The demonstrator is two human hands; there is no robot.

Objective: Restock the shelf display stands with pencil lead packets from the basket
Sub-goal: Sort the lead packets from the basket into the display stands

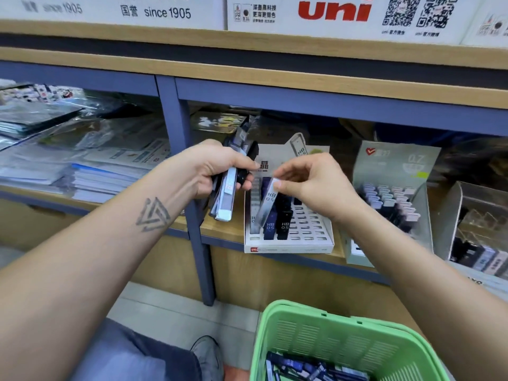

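Fingers (277,185) of right hand (313,185) pinch top of one clear slim HB lead packet (268,202); long axis near upright, lower end toward the front-left slots of white cardboard display stand (288,247). Left hand (217,171) grips a spare bundle of packets (228,185). Step: insertion. Next: align and push down. Green plastic basket (316,334) below shelf edge.

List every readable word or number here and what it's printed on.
"uni": white box with red lettering on top shelf.
"since 1905": white box with dark lettering beside it.
"HB 0.5": dark packets in white slotted display stand.
"0.7": grey display card.
QR-code captions: too small.
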